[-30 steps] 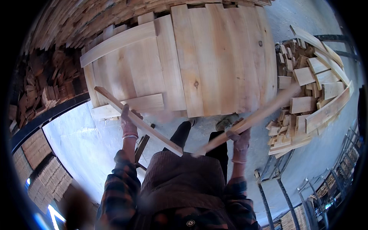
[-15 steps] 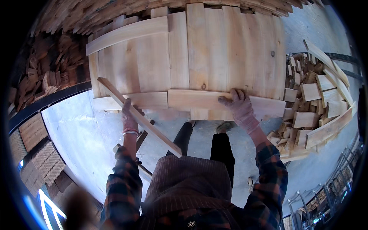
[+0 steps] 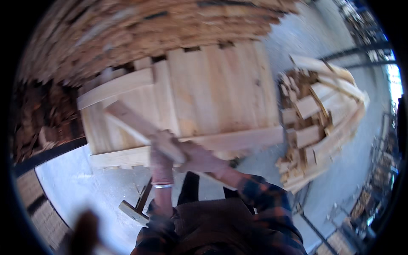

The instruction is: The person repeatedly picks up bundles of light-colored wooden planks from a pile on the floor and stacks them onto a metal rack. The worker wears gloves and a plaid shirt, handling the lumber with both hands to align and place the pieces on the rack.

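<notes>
A narrow wooden board (image 3: 127, 119) slants over the near left part of the wide board panel (image 3: 216, 93). My left hand (image 3: 161, 163), in a pale glove, is closed around this board. My right hand (image 3: 202, 158), gloved too, meets the board close beside the left hand; motion blurs its fingers, so its grip is unclear. Along the panel's near edge lie two crosswise slats, a left one (image 3: 119, 157) and a right one (image 3: 242, 138). A further slat (image 3: 114, 88) lies across the panel's far left.
Stacked rough timber (image 3: 148, 29) rises behind the panel. To the right stands a heap of offcut wood blocks (image 3: 312, 131) with longer boards around it. A dark metal rail (image 3: 51, 157) runs at the left, and a wood-and-metal stand (image 3: 136, 210) is below the panel's near edge.
My right hand has left the right near slat and moved left to the narrow board beside my left hand. The view has shifted, and the held board now lies farther over the panel.
</notes>
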The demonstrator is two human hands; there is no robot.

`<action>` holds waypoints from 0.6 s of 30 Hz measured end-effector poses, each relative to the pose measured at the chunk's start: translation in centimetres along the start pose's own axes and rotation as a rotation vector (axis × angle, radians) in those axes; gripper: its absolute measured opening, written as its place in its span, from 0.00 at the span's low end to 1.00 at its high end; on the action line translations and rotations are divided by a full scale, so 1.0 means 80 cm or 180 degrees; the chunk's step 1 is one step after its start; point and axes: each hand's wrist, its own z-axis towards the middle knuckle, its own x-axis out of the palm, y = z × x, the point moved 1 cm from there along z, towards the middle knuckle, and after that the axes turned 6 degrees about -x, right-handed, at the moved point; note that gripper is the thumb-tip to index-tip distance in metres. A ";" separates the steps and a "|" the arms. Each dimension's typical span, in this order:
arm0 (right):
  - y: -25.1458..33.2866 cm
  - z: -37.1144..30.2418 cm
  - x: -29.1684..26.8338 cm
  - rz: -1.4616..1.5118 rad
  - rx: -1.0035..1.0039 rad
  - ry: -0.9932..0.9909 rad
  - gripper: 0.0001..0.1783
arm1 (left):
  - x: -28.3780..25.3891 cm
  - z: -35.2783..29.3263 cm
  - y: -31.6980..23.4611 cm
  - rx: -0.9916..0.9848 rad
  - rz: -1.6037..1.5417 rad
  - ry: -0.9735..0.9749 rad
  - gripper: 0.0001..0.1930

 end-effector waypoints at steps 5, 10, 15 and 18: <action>-0.008 0.024 -0.160 -0.2607 0.0501 -0.0418 0.51 | -0.072 0.062 -0.051 0.1480 0.5374 -0.1740 0.31; -0.152 0.087 -0.262 -0.4625 0.0508 -0.0756 0.44 | -0.105 0.105 0.007 0.0931 0.7735 -0.2286 0.38; -0.121 0.103 -0.265 -0.4606 -0.0069 -0.0619 0.35 | -0.115 0.085 -0.013 0.0740 0.7859 -0.2355 0.38; -0.123 0.126 -0.296 -0.4598 -0.0329 -0.0623 0.40 | -0.108 0.083 -0.016 0.0687 0.7849 -0.2418 0.37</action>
